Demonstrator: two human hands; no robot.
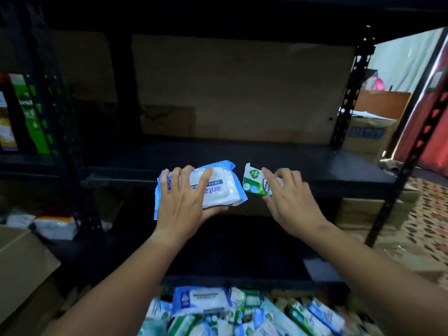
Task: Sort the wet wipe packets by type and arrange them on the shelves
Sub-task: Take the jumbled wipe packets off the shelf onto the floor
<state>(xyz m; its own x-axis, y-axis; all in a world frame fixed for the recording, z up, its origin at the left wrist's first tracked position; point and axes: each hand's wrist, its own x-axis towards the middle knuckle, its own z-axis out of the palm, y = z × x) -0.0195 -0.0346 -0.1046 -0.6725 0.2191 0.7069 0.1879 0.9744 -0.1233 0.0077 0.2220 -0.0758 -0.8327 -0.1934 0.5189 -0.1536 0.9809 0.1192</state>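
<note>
Fingers [169, 180] of my left hand [180, 207] grip a blue-and-white wipe packet [218, 187], covering part of its upside-down print, while my right hand [291, 202] pinches a small green packet [254, 181] just beside it, both over the dark shelf's [327, 166] front edge.

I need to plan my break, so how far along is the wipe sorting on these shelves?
Barely started. Nothing looks shelved yet: the black shelf shows no packets resting on it. In hand: the left hand grips a blue and white packet, and the right hand pinches a small green packet, both at the shelf's front edge. Left: the mixed pile of packets below.
</note>
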